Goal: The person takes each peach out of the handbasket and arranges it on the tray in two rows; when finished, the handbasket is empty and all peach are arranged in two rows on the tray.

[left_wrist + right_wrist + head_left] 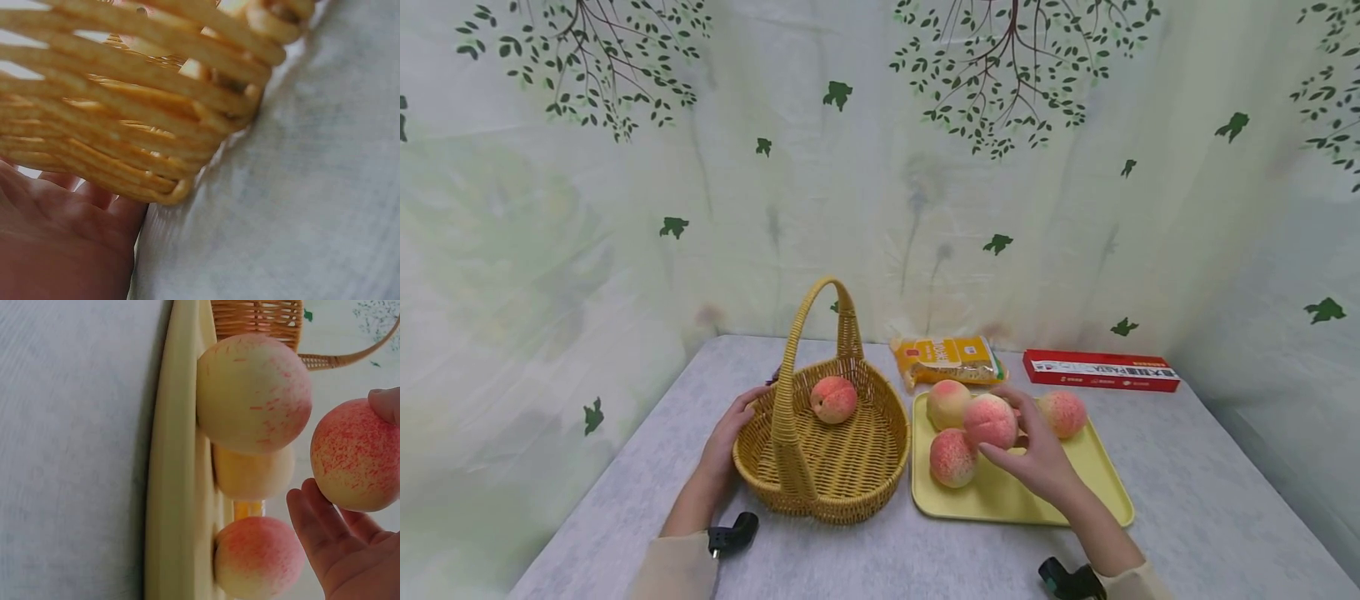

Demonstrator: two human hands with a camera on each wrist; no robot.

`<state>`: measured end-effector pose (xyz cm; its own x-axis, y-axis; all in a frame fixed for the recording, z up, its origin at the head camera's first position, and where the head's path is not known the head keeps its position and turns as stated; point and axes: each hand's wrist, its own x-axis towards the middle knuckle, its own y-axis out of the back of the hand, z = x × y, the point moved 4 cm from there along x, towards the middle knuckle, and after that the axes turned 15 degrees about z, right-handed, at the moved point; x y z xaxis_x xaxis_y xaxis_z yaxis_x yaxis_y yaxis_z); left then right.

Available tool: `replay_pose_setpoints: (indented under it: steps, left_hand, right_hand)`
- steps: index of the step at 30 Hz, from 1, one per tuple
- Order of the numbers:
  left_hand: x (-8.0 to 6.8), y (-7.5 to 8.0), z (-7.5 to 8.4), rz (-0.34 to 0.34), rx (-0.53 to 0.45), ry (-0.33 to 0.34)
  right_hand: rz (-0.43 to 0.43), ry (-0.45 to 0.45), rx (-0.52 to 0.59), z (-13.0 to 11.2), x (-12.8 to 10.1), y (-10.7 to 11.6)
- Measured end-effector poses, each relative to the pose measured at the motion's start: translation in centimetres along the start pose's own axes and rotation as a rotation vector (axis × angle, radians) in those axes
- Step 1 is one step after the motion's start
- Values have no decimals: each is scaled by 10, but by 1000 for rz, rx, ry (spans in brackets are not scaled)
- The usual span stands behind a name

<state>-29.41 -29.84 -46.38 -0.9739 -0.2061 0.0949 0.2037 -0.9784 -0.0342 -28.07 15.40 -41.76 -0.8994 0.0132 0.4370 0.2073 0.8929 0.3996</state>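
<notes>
My right hand (1037, 458) pinches a pink peach (991, 421) between thumb and fingers. In the right wrist view this peach hangs clear of the yellow tray (1022, 507). Three more peaches lie on the tray: a pale one (946, 406) at the back left, a speckled one (953, 458) in front of it, and another (1063, 413) at the back right. My left hand (724, 442) holds the wicker basket (790, 502) at its left side, fingers at the rim. Inside the basket sits one peach (833, 400). The left wrist view shows the palm against the woven wall.
Behind the tray lies an orange-yellow food packet (951, 361). A long red box (1101, 371) is at the back right of the grey table (1210, 517). The basket's tall arched handle (786, 400) rises over its opening. A leaf-patterned curtain (880, 200) surrounds the table.
</notes>
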Motion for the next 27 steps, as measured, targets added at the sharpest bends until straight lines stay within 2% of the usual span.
replay_pose_setpoints:
  steps: [10,16,22,27]
  left_hand:
    - [-1,2,-1,10,7,3]
    - [0,1,-1,18,20,32]
    - [0,1,1,18,16,26]
    - [0,0,1,27,39,48]
  right_hand:
    - [-69,-34,12,23,3,3]
    - [-82,-68,1,24,4,6]
    - [-99,-84,-4,25,3,7]
    - [-127,-126,-55,33,2,9]
